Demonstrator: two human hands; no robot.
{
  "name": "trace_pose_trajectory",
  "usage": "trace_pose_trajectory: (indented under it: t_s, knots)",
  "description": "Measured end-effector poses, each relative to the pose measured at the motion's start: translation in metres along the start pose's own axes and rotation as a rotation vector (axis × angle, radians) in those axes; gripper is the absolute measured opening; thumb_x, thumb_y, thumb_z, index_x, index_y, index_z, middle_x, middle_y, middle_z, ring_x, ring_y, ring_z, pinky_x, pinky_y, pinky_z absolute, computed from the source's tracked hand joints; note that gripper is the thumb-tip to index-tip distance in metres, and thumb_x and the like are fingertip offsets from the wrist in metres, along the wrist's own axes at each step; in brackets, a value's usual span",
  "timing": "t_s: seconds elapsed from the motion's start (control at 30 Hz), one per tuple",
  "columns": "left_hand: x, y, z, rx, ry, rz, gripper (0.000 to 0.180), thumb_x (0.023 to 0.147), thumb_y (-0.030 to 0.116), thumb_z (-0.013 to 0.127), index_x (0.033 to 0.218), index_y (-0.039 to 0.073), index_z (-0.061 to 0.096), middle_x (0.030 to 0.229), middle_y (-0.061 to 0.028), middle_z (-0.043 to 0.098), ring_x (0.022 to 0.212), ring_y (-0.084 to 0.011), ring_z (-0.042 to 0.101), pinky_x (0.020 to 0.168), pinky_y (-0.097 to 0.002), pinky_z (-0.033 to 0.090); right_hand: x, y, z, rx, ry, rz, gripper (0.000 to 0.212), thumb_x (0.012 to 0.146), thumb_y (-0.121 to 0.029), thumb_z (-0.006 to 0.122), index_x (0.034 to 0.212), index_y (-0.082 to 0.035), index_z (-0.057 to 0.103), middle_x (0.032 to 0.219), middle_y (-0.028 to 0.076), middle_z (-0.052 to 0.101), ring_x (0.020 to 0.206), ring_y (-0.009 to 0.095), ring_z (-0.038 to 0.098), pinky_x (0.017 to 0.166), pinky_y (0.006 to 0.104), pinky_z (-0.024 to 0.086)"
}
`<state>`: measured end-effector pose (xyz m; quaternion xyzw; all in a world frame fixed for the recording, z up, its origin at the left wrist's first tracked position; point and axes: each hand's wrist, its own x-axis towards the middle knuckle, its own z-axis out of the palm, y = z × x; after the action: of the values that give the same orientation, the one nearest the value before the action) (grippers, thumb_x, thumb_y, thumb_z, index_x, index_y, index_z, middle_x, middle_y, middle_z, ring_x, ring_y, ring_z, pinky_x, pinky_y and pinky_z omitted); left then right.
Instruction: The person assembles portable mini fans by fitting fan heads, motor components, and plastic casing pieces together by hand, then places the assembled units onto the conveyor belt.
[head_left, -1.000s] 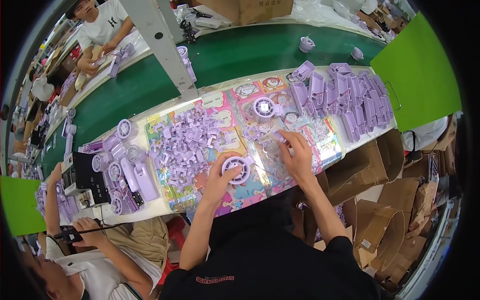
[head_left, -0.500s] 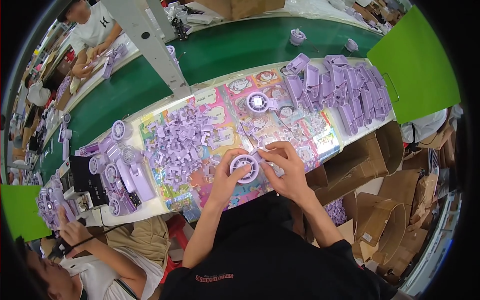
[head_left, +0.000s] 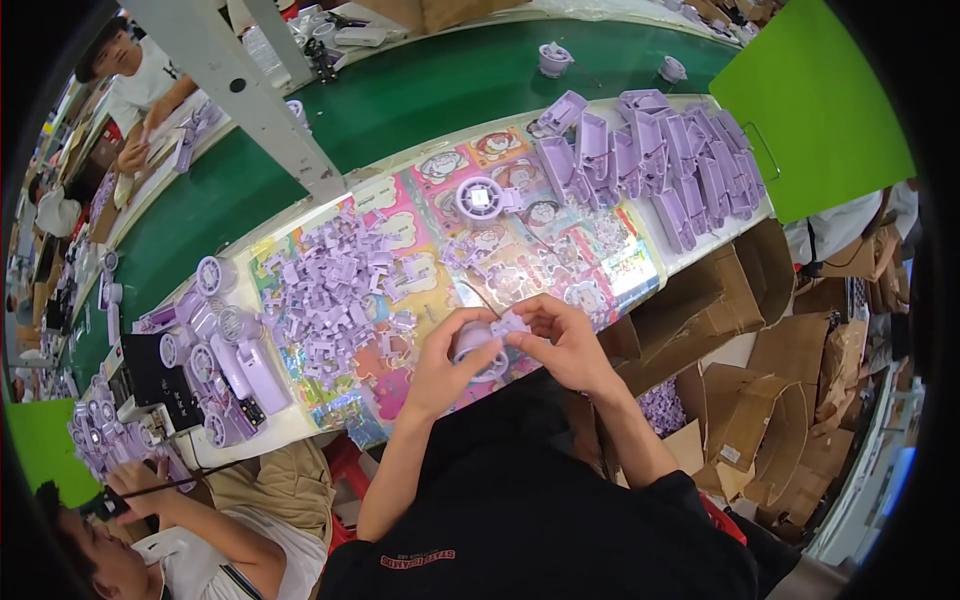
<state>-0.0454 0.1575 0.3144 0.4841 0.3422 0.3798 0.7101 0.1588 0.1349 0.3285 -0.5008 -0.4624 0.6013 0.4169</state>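
My left hand [head_left: 447,362] is closed round a lilac round fan head [head_left: 480,362], which it holds tilted just above the near edge of the table. At the fan head's far right side, my right hand [head_left: 562,345] pinches a small lilac plastic piece [head_left: 511,325]. The piece touches the fan head; whether the two are joined I cannot tell. A thin dark wire [head_left: 482,297] runs away from the fan head. Farther off, another lilac fan head [head_left: 481,198] lies on the colourful printed sheet [head_left: 440,208]. Left of my hands is a loose pile of small lilac plastic pieces [head_left: 335,285].
Lilac handle shells [head_left: 665,165] are crowded at the table's right end, beside a green panel [head_left: 815,110]. Fan parts [head_left: 235,365] are stacked at the left. Beyond runs a green conveyor belt [head_left: 430,98]. Cardboard boxes [head_left: 745,430] stand lower right. Two co-workers sit left.
The fan head has tipped from facing up to lying tilted in my left hand. My right fingers have shifted onto the small piece. The whole view has swung slightly.
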Motion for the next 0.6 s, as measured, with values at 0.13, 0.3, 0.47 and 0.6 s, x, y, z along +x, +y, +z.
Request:
trace_pose_trajectory:
  t_s: [0.13, 0.3, 0.47, 0.6]
  knots:
    - [0.007, -0.012, 0.011, 0.199, 0.218, -0.007, 0.018, 0.089, 0.012, 0.075, 0.097, -0.002, 0.067, 0.100, -0.0061, 0.063, 0.092, -0.0128, 0.059, 0.080, -0.0266, 0.046, -0.001, 0.005, -0.001, 0.064, -0.045, 0.030, 0.029, 0.092, -0.002, 0.072, 0.119, 0.000, 0.060, 0.108, 0.005, 0.067, 0.095, 0.008, 0.064, 0.083, 0.0239, 0.052]
    - [0.011, -0.017, 0.017, 0.028, 0.203, 0.213, 0.008, 0.091, 0.003, 0.071, 0.090, -0.002, 0.065, 0.094, -0.0046, 0.060, 0.086, -0.0107, 0.057, 0.078, -0.0251, 0.045, -0.003, 0.008, 0.000, 0.228, -0.074, 0.016, 0.027, 0.092, -0.002, 0.072, 0.117, 0.001, 0.062, 0.105, 0.004, 0.068, 0.092, 0.007, 0.064, 0.080, 0.0228, 0.051]
    - [0.012, -0.024, 0.023, -0.120, 0.229, 0.095, 0.009, 0.090, 0.000, 0.071, 0.085, -0.002, 0.064, 0.092, -0.0027, 0.058, 0.084, -0.0092, 0.057, 0.077, -0.0238, 0.045, -0.006, 0.014, 0.004, 0.275, 0.086, 0.058, 0.019, 0.090, -0.003, 0.074, 0.108, 0.000, 0.068, 0.088, -0.001, 0.068, 0.077, 0.003, 0.061, 0.067, 0.0188, 0.048]
    - [0.024, -0.023, 0.030, -0.031, 0.225, 0.101, 0.009, 0.090, 0.002, 0.071, 0.085, -0.003, 0.065, 0.092, -0.0032, 0.059, 0.084, -0.0099, 0.058, 0.076, -0.0243, 0.046, -0.005, 0.016, -0.004, 0.303, 0.133, -0.018, 0.022, 0.091, -0.004, 0.074, 0.111, 0.001, 0.069, 0.091, -0.001, 0.069, 0.080, 0.004, 0.061, 0.070, 0.0194, 0.048]
